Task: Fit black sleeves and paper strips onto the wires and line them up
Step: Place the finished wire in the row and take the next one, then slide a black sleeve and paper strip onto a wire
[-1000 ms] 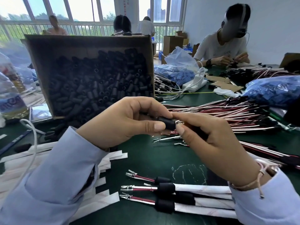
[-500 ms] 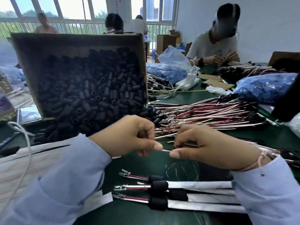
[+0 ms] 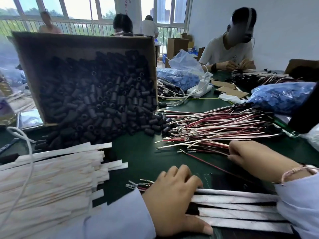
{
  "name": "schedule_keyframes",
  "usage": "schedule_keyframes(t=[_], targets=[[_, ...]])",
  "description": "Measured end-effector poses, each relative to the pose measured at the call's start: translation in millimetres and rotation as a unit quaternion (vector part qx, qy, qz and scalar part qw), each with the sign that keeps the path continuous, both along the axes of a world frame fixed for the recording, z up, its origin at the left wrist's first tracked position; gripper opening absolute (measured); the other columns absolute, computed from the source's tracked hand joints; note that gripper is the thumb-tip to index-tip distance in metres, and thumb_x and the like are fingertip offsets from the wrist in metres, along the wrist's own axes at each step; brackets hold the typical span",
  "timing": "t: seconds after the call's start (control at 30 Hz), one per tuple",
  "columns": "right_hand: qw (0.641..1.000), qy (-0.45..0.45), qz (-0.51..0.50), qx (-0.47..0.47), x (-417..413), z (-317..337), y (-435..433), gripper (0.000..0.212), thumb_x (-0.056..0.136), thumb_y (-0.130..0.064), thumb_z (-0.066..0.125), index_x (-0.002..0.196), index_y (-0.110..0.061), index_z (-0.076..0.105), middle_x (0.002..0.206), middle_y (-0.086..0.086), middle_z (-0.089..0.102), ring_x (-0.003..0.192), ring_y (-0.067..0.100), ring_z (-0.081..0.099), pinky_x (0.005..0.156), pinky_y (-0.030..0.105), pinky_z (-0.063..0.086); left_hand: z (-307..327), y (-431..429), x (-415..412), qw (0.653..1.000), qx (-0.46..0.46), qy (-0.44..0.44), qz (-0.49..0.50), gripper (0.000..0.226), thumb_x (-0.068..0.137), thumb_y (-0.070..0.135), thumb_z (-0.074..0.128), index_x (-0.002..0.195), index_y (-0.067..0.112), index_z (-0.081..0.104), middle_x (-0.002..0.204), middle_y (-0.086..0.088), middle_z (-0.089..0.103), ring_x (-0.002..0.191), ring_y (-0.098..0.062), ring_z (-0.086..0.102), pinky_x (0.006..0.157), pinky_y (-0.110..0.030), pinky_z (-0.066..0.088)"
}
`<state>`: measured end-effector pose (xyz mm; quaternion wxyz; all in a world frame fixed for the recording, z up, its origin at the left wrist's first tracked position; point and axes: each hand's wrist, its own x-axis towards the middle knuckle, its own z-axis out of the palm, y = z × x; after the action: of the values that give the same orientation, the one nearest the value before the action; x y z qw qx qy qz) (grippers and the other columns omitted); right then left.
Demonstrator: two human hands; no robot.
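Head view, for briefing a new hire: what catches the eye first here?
A tipped cardboard box at back left, spilling black sleeves onto the table, dominates. Right of it lies a tangle of red and white wires, which the right hand touches. Pale paper strips stack at near left, and the left hand rests on the finished wires in front.

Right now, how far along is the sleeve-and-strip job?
Done: a few finished wires with paper strips lie lined up at the near edge, the left hand resting on them. In hand: the right hand is at the loose wire pile; grip unclear. Left: most of it, judging by that pile, the box of black sleeves and the stack of paper strips.
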<state>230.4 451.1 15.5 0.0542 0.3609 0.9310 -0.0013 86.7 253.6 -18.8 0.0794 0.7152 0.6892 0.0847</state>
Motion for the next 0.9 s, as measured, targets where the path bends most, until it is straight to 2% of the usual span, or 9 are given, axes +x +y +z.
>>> schedule_keyframes(t=[0.13, 0.27, 0.33, 0.43, 0.57, 0.67, 0.77, 0.8, 0.9], targets=[[0.99, 0.114, 0.02, -0.078, 9.5, 29.3, -5.2, 0.021, 0.095, -0.036, 0.054, 0.077, -0.025, 0.053, 0.056, -0.01, 0.057, 0.056, 0.009, 0.051, 0.063, 0.032, 0.045, -3.1, -6.8, 15.3, 0.995, 0.069, 0.06, 0.034, 0.065, 0.08, 0.073, 0.047, 0.125, 0.026, 0.038, 0.119, 0.004, 0.035, 0.105, -0.019, 0.035, 0.092, -0.035, 0.03], [0.995, -0.054, 0.053, 0.059, 9.2, 44.7, -18.3, 0.065, 0.067, -0.088, 0.031, 0.1, -0.04, 0.059, 0.094, -0.02, 0.063, 0.091, 0.004, 0.059, 0.076, 0.025, 0.048, -2.6, -17.9, 20.0, 0.991, 0.037, 0.122, 0.035, 0.063, 0.061, 0.089, 0.039, 0.087, 0.039, 0.066, 0.083, 0.017, 0.058, 0.07, -0.006, 0.057, 0.063, -0.014, 0.045], [0.988, -0.108, 0.059, 0.094, 3.5, 32.6, -21.9, 0.045, 0.08, -0.078, 0.043, 0.086, -0.035, 0.053, 0.085, -0.017, 0.055, 0.1, 0.008, 0.059, 0.078, 0.026, 0.047, 9.2, -24.2, 19.2, 0.994, 0.056, 0.087, 0.043, 0.062, 0.065, 0.089, 0.035, 0.093, 0.043, 0.065, 0.089, 0.018, 0.059, 0.076, -0.002, 0.058, 0.067, -0.015, 0.047], [0.991, -0.093, 0.072, 0.056, 8.6, 7.9, -17.0, 0.039, 0.093, -0.053, 0.047, 0.066, -0.026, 0.039, 0.069, -0.01, 0.045, 0.076, 0.004, 0.051, 0.064, 0.023, 0.04, 16.7, -46.1, -8.5, 0.987, 0.14, 0.035, 0.067, 0.053, 0.083, 0.075, 0.03, 0.128, 0.047, 0.034, 0.124, 0.022, 0.034, 0.115, -0.001, 0.035, 0.096, -0.026, 0.033], [0.99, -0.135, 0.034, -0.012, 32.3, -4.0, 3.7, 0.047, 0.083, -0.062, 0.054, 0.062, -0.021, 0.045, 0.068, -0.005, 0.053, 0.069, 0.006, 0.052, 0.07, 0.027, 0.044, 17.0, -118.0, -68.6, 0.979, 0.106, 0.005, 0.172, 0.034, 0.077, 0.072, 0.026, 0.092, 0.049, 0.045, 0.094, 0.033, 0.043, 0.078, 0.017, 0.045, 0.064, -0.012, 0.046], [0.996, -0.091, 0.007, -0.018, 16.3, -7.3, -0.5, 0.054, 0.078, -0.071, 0.055, 0.06, -0.02, 0.053, 0.057, -0.004, 0.054, 0.058, 0.007, 0.052, 0.057, 0.025, 0.042, -8.0, -154.9, -78.2, 0.96, 0.102, 0.025, 0.258, 0.041, 0.065, 0.08, 0.027, 0.089, 0.05, 0.043, 0.101, 0.031, 0.041, 0.076, 0.01, 0.05, 0.064, -0.021, 0.051], [0.996, -0.022, 0.046, -0.075, -13.0, -8.2, -11.0, 0.024, 0.09, -0.041, 0.06, 0.071, -0.029, 0.056, 0.062, -0.005, 0.059, 0.057, 0.004, 0.051, 0.056, 0.018, 0.04, -9.8, -158.8, -72.8, 0.958, 0.053, -0.019, 0.28, 0.023, 0.072, 0.063, 0.051, 0.08, 0.043, 0.042, 0.085, 0.023, 0.041, 0.055, 0.005, 0.049, 0.039, -0.019, 0.047], [0.992, 0.015, 0.049, -0.119, -20.8, -8.3, -13.1, 0.013, 0.093, -0.029, 0.059, 0.08, -0.031, 0.059, 0.062, -0.004, 0.061, 0.056, 0.006, 0.051, 0.056, 0.019, 0.041, -7.0, -157.6, -71.1, 0.958, 0.059, -0.025, 0.278, 0.023, 0.072, 0.059, 0.057, 0.081, 0.044, 0.042, 0.085, 0.023, 0.04, 0.052, 0.004, 0.049, 0.037, -0.018, 0.045], [0.967, 0.1, 0.02, -0.233, -27.8, -6.7, -15.0, 0.022, 0.093, -0.005, 0.055, 0.094, -0.024, 0.065, 0.063, -0.002, 0.062, 0.056, 0.009, 0.051, 0.058, 0.022, 0.041, -5.4, -158.0, -79.7, 0.962, 0.088, -0.031, 0.258, 0.024, 0.074, 0.066, 0.046, 0.089, 0.048, 0.041, 0.092, 0.027, 0.041, 0.061, 0.001, 0.053, 0.044, -0.018, 0.045]])
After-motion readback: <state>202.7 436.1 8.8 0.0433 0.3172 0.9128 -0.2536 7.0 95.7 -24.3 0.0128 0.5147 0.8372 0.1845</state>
